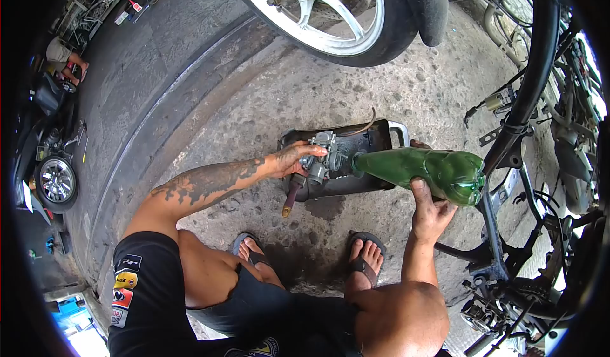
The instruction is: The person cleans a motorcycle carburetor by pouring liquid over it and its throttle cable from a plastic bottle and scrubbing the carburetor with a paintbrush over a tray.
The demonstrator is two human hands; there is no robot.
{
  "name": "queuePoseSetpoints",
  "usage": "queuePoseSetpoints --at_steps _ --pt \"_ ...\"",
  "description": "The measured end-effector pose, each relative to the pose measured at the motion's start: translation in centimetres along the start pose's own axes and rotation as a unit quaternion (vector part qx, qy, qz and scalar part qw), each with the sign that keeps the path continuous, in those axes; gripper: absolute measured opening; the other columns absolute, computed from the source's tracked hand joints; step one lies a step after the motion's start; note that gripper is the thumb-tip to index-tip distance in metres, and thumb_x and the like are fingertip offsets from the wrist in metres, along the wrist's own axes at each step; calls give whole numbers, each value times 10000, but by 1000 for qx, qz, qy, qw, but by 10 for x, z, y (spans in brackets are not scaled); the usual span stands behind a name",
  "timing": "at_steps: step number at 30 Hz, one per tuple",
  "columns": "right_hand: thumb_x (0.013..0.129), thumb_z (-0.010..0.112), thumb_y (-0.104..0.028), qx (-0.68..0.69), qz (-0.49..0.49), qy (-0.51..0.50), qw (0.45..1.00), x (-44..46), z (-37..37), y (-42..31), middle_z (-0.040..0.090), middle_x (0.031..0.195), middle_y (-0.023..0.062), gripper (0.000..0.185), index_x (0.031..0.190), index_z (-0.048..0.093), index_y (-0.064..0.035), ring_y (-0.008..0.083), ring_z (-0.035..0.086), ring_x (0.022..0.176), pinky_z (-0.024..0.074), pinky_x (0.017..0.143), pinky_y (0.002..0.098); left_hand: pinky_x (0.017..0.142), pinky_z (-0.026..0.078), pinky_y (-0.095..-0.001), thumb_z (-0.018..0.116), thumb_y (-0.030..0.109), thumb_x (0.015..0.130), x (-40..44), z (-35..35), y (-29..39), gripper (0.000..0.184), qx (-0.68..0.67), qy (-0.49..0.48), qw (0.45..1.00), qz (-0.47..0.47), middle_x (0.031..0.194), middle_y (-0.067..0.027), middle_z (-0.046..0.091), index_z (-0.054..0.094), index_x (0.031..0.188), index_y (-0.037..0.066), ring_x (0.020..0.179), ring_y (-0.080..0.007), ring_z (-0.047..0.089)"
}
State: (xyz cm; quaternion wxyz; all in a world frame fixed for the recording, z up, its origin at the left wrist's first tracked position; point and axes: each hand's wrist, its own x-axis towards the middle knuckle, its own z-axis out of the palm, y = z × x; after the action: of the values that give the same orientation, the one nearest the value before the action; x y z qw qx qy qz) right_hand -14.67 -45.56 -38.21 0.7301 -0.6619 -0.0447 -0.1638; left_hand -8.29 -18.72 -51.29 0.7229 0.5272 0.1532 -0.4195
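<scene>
Over a dark metal tray (375, 138) on the ground, my left hand (295, 159) grips a grey metal carburetor (325, 157). Lying on its side in my right hand (429, 208) is a green plastic bottle (416, 166), its neck pointing left at the carburetor. The fingers of my right hand wrap around the bottle, partly hidden beneath it. A brush with a dark reddish handle (291, 197) rests across the tray's near left edge. A thin brown hose (365, 127) curves over the tray's far edge.
A white-spoked motorcycle wheel (337, 14) stands beyond the tray. To the right is a bare black motorcycle frame (530, 71) with hanging cables. Another motorcycle (54, 147) and a seated person (63, 55) are far left. My sandalled feet (365, 258) flank a wet patch.
</scene>
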Motion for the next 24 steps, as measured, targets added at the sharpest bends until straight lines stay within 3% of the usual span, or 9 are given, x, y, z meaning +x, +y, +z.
queuePoseSetpoints --at_steps 4,7,8,9,11,12,19,22,24 --pt "747 678 65 20 -8 -7 1000 -1 0 3 575 1148 209 508 1206 462 41 286 563 1065 449 928 394 798 561 -476 633 296 830 -9 2 9 424 -46 -12 999 3 1063 -104 579 469 1118 33 896 -358 652" --pt "742 688 60 13 -3 10 1000 -2 0 2 587 1132 193 500 1195 479 40 266 571 1045 451 924 384 781 567 -477 638 279 825 -5 1 16 434 -28 -25 999 11 1045 -107 580 460 1157 61 887 -365 653" --pt "742 688 60 14 -4 11 1000 -3 -1 4 587 1132 193 500 1195 479 40 266 571 1045 451 924 384 840 539 -429 661 253 809 -7 0 17 543 -15 -20 1000 9 1030 -81 586 405 1259 91 946 -307 638" --pt "739 692 59 9 6 10 1000 -3 -3 7 593 1123 185 495 1189 487 39 254 573 1039 456 916 375 840 539 -429 661 253 809 -9 3 18 543 -14 -20 1000 9 1030 -81 586 405 1259 91 946 -307 638" --pt "737 696 58 5 16 11 1000 -3 -5 8 599 1114 178 489 1182 495 37 242 576 1032 461 908 366 920 473 -391 703 211 774 -15 8 20 688 103 38 993 42 1115 -63 553 335 1346 106 1067 -221 562" --pt "734 697 60 3 15 10 1000 -3 -4 7 601 1113 174 482 1175 503 36 232 576 1030 466 899 356 984 379 -395 772 208 712 -18 12 23 794 105 36 993 46 1281 -51 447 320 1361 140 1211 -242 428" --pt "739 691 55 39 41 -3 998 1 -3 -3 587 1135 202 517 1204 467 34 273 575 1040 463 910 383 927 440 -353 801 164 684 -15 15 18 821 241 26 954 178 1299 -75 431 308 1340 130 1183 -200 449" --pt "744 687 45 61 -19 -30 998 2 0 -2 576 1142 220 537 1222 442 32 307 568 1058 452 928 404 950 443 -413 788 261 717 -21 24 24 834 183 45 978 85 1304 -91 421 256 1346 130 1198 -220 448" --pt "745 688 42 60 -21 -36 997 0 1 -1 574 1142 224 535 1220 444 30 317 565 1064 452 929 409 952 441 -448 764 328 736 -21 25 22 828 179 49 980 75 1301 -95 424 238 1344 133 1223 -229 428"
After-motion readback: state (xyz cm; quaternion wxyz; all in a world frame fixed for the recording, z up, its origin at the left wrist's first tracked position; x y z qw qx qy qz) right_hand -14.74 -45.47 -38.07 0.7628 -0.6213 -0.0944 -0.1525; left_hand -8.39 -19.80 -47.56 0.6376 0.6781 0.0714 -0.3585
